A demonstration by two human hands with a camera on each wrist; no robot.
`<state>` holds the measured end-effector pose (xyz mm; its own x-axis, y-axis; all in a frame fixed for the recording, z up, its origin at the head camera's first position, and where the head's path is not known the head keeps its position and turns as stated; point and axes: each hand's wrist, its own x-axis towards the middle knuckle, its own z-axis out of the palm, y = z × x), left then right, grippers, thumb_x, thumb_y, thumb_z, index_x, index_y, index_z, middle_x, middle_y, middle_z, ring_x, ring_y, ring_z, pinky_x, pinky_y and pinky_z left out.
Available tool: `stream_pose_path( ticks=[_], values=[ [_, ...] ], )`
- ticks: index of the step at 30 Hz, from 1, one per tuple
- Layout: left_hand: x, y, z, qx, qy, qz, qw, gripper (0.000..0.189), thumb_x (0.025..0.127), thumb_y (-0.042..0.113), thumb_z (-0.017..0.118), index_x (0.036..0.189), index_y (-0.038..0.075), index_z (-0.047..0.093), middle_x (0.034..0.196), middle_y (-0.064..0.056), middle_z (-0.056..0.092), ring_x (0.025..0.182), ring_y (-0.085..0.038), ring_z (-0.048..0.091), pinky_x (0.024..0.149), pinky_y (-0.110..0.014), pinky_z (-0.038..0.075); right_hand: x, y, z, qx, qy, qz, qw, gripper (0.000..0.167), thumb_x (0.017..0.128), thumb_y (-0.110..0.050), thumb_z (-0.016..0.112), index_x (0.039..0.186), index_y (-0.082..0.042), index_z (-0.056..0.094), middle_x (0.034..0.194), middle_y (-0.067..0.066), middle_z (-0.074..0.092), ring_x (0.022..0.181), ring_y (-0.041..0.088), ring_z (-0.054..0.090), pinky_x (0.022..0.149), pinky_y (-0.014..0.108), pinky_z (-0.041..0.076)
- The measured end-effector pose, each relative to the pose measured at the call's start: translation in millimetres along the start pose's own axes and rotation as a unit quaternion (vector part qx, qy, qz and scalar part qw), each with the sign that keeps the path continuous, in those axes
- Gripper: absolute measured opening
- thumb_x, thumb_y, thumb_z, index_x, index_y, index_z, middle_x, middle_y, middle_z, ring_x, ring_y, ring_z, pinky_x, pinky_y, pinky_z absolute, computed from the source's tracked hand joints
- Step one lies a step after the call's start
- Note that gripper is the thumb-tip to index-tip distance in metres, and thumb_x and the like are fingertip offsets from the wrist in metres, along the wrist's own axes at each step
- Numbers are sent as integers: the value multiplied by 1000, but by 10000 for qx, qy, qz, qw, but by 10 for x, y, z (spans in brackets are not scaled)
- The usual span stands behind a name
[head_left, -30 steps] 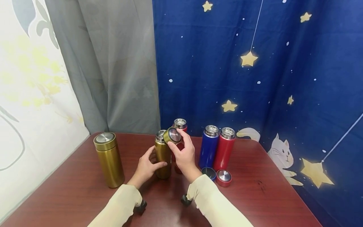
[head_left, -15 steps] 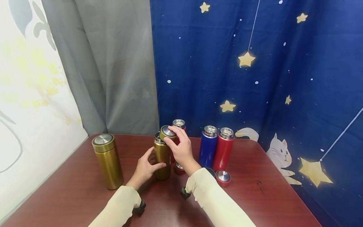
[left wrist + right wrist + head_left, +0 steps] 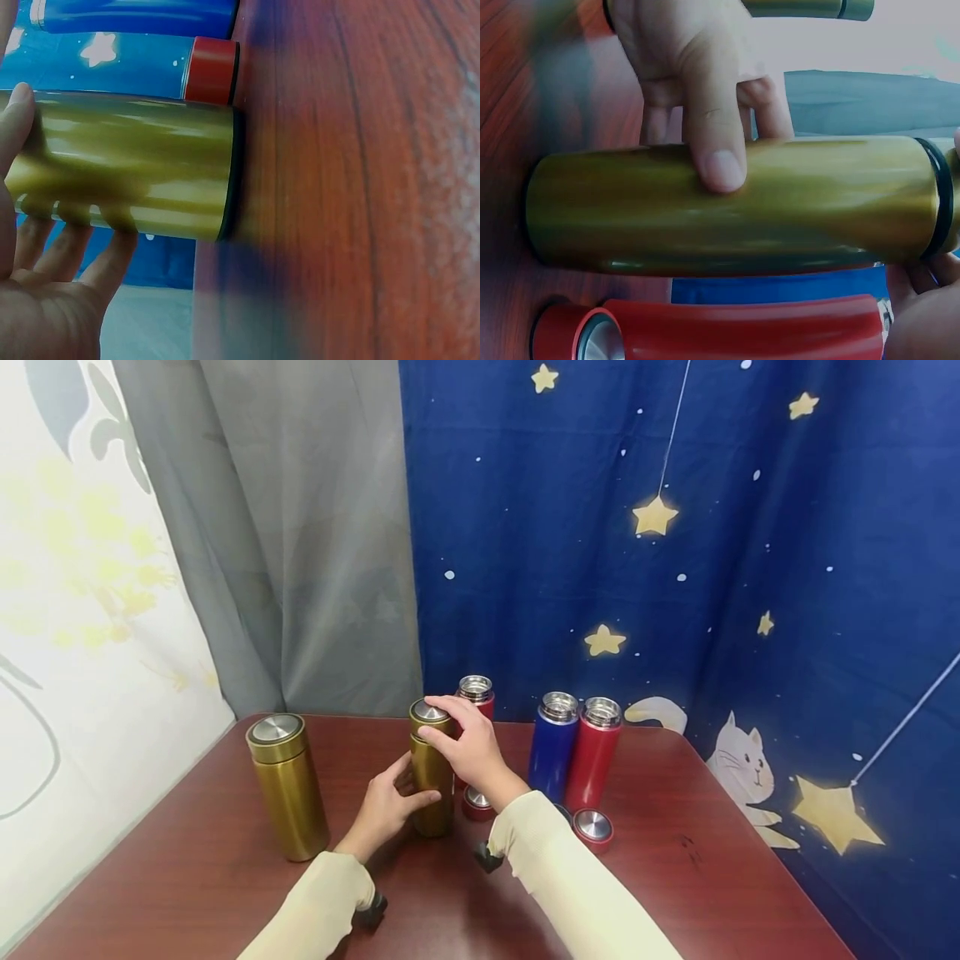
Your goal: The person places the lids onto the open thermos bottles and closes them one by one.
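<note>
In the head view a gold thermos point(image 3: 432, 785) stands upright on the table. Its gold lid point(image 3: 429, 713) with a silver top sits on the mouth. My left hand point(image 3: 384, 810) grips the body from the left, thumb across the front and fingers behind; the left wrist view shows these fingers against the gold bottle point(image 3: 142, 165). From the right, my right hand point(image 3: 474, 750) holds the lid by its rim between thumb and fingers. In the right wrist view, the right hand point(image 3: 930, 319) shows only partly at the edge, and most of the lid is cut off.
Another gold thermos point(image 3: 292, 789), lidded, stands at left. An open red thermos point(image 3: 477, 693) is just behind my right hand, its red lid point(image 3: 477, 803) on the table. Open blue point(image 3: 551, 752) and red point(image 3: 595, 756) thermoses stand at right, a red lid point(image 3: 592, 828) in front.
My right hand has moved left and brought the tilted gold lid down level onto the thermos mouth. My left hand has kept its grip on the body.
</note>
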<state>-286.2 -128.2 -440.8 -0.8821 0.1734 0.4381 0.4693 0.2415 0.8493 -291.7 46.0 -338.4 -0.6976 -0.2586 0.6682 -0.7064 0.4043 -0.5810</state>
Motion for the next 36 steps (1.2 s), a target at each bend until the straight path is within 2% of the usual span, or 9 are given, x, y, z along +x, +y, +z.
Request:
stream_pose_path(
  ticks=[6,12,18,22,25,29,32,36],
  values=[
    [25,12,14,-99,-24,73,9999,79,77,14,83,144,6,44,130,-19,59,116,-32,59,93,-41,50,-31,35,-65,317,-456,168,9983,50,87,-25,70,135,-20,58,135,2,57,124,18,51,104,39,42],
    [61,31,-6,-224,-224,170,9994,79,78,10,82,145,2,41,132,-23,56,117,-36,58,96,-46,48,-19,56,-105,239,-568,216,9979,50,88,-27,71,136,-22,58,134,2,58,125,19,50,103,42,41],
    [128,129,-66,-152,-392,-39,9991,88,74,14,86,147,12,37,136,-15,53,117,-32,58,97,-47,47,-12,47,-124,191,-750,257,9967,50,88,-29,71,136,-23,58,133,1,59,125,19,49,103,44,42],
    [194,225,-53,-275,-408,22,9988,88,77,18,84,148,13,34,136,-12,52,117,-30,57,98,-46,47,-11,60,-132,139,-754,257,9967,49,88,-30,71,135,-24,58,132,1,59,124,21,50,102,46,42],
    [201,270,-47,-213,-312,67,9993,84,78,16,84,147,10,37,134,-14,54,115,-30,58,97,-46,48,-21,69,-118,-16,-671,308,9973,49,87,-33,72,134,-27,60,132,1,60,124,21,48,101,46,42],
    [136,430,-59,-43,-256,137,9996,79,79,12,82,144,2,38,131,-20,56,112,-34,60,94,-47,49,-32,64,-80,-352,-429,283,9981,50,84,-37,75,132,-28,62,129,-1,62,123,20,47,100,45,42],
    [101,562,-65,-20,-229,237,9995,77,80,9,81,143,-3,39,129,-22,57,109,-34,62,91,-46,51,-30,39,-41,-639,-114,145,9978,52,81,-38,78,129,-26,64,126,0,63,120,20,47,101,44,40],
    [104,575,-46,-154,-183,308,9992,76,79,7,81,142,-1,41,127,-21,59,107,-32,63,90,-42,52,-31,11,26,-1090,436,-119,9930,53,74,-40,83,122,-22,68,117,3,63,110,20,50,95,41,40]
  ],
)
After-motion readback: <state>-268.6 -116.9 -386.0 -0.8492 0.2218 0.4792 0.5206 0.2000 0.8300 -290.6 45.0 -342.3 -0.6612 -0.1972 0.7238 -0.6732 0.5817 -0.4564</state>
